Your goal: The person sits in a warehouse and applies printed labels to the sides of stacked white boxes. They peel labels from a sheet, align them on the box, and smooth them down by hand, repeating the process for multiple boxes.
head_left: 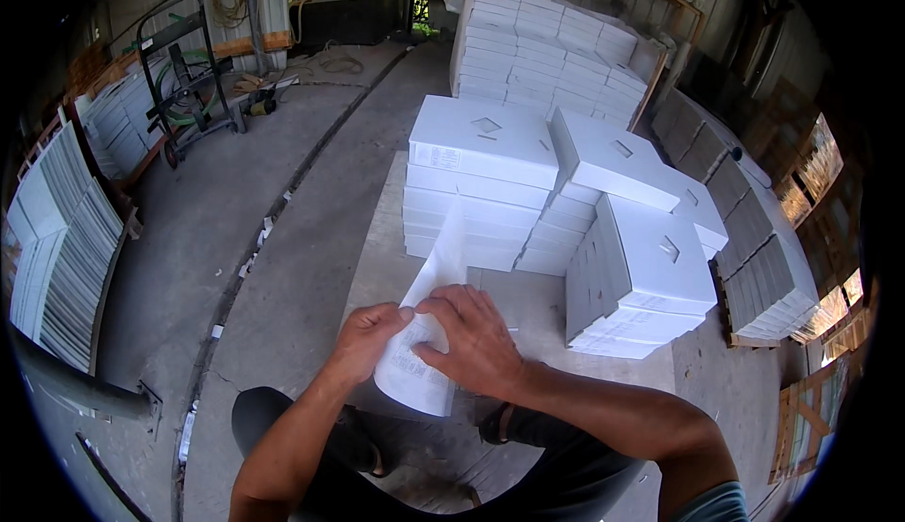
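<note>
A curled white label sheet [441, 268] with small blocks of print is held up between my hands, above my knees. My left hand [370, 338] is closed, pinching the sheet's left edge between thumb and fingers. My right hand [471, 338] curls over the sheet's face, its fingertips at the same edge beside my left thumb. Just beyond my hands stands a stack of flat white cartons [479, 185]; the top one bears a printed label [438, 157] on its near side. To the right, more white cartons [660, 268] are stacked, some overhanging others.
A large stack of white boxes [547, 51] stands at the back. Grey stacked boxes [768, 268] on a pallet line the right. A hand truck [184, 79] and leaning white sheets [61, 230] are at left. A debris-filled groove [269, 225] crosses the concrete floor.
</note>
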### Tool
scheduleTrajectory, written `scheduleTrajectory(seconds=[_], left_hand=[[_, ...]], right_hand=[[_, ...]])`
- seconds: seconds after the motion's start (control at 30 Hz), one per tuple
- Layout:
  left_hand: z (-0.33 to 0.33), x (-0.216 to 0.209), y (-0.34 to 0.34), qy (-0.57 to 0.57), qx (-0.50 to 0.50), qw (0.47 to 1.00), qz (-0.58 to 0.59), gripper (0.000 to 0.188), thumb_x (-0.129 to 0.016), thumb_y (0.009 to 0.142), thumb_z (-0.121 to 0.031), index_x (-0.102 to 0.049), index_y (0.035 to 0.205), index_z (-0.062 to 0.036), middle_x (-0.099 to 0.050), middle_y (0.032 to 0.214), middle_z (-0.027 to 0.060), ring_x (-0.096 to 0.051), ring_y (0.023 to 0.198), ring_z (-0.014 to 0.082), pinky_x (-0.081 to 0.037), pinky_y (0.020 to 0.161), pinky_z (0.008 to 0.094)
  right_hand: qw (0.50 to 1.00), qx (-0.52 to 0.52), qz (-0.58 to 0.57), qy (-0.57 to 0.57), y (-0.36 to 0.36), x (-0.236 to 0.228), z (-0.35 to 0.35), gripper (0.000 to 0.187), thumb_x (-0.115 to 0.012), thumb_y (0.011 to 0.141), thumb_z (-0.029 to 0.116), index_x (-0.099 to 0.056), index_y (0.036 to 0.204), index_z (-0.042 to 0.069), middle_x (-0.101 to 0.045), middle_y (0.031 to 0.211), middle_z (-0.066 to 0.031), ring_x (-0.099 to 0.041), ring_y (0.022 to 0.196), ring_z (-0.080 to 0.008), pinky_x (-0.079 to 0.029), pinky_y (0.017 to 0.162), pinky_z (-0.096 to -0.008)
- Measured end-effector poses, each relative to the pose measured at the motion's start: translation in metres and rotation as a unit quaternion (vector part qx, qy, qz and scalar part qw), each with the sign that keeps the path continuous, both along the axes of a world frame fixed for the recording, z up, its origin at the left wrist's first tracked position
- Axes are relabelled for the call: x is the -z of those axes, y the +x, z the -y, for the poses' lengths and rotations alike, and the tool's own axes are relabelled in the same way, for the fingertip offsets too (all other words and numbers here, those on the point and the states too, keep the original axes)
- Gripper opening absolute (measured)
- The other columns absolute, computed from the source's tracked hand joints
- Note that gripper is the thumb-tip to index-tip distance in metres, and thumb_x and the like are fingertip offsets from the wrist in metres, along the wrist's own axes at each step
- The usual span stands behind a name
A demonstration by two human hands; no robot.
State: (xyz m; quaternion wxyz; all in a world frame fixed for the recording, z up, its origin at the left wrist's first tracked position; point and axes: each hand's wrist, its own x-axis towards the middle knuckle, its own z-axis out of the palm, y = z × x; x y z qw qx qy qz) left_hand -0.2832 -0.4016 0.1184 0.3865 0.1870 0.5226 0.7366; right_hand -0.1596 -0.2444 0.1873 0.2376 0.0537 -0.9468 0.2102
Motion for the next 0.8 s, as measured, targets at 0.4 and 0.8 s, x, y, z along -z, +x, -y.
scheduleTrajectory(seconds=[0.4, 0.8], left_hand=[[0.002, 0.005, 0.001, -0.015, 0.0, 0.999, -0.032, 0.02, -0.062, 0.101, -0.019, -0.071, 0.096, -0.0023, -0.067, 0.084, -0.0011, -0.06, 0.074, 0.0054, -0.048, 0.067, 0.0233], [0.004, -0.013, 0.004, -0.013, 0.003, 1.0, -0.012, 0.024, -0.062, 0.101, -0.021, -0.073, 0.1, 0.0013, -0.069, 0.088, 0.0011, -0.062, 0.077, 0.0075, -0.05, 0.07, 0.0243]], right_hand=[[0.996, -0.03, -0.044, 0.069, -0.006, 0.0, -0.008, 0.043, -0.081, 0.075, 0.014, -0.06, 0.112, 0.004, -0.059, 0.111, -0.0123, -0.057, 0.104, -0.0315, -0.044, 0.093, -0.043], [0.995, -0.049, -0.055, 0.068, -0.005, -0.001, -0.008, 0.034, -0.08, 0.076, 0.007, -0.061, 0.104, 0.004, -0.062, 0.103, -0.0123, -0.059, 0.098, -0.0308, -0.045, 0.088, -0.0413]])
